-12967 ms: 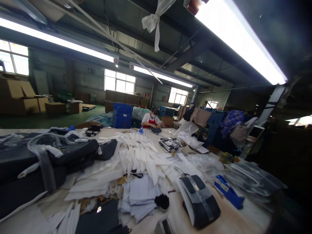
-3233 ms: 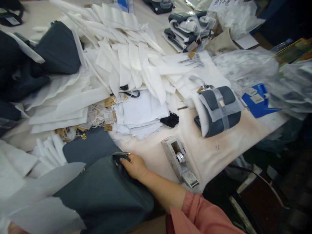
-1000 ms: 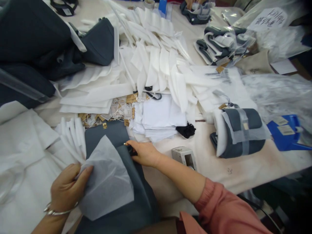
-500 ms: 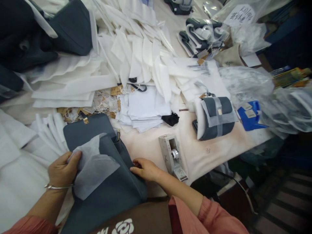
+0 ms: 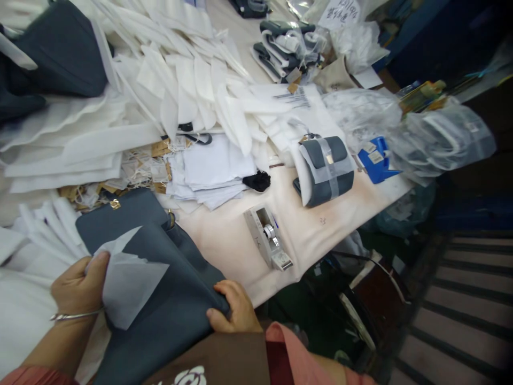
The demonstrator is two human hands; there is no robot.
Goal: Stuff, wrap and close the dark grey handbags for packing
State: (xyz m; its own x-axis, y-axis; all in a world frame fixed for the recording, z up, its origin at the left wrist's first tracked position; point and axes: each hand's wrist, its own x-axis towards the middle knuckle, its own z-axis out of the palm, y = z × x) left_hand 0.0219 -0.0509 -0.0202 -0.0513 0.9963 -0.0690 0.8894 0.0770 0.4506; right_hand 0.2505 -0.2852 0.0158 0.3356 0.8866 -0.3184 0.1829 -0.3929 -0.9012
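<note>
A dark blue-grey handbag (image 5: 172, 289) lies across the table's front edge and my lap. Its flap (image 5: 124, 216) points away from me and carries a small gold clasp (image 5: 115, 203). Between thumb and fingers my left hand (image 5: 80, 286) pinches a sheet of thin white tissue paper (image 5: 134, 283), which rests over the bag. My right hand (image 5: 234, 307) grips the bag's right edge, thumb on top; the fingertips are partly hidden behind it.
A tape dispenser (image 5: 267, 239) stands right of the bag. Beyond it are a taped, wrapped bag (image 5: 340, 193), a blue tape gun (image 5: 377, 160), white paper sheets (image 5: 218, 166) and a black tassel-like bundle (image 5: 257, 181). White foam sheets (image 5: 192, 80) cover the back left.
The view has swung to the right, so table items sit further left. My right hand has come nearer along the bag's edge, and its grip shows more plainly. The left still pinches the tissue.
</note>
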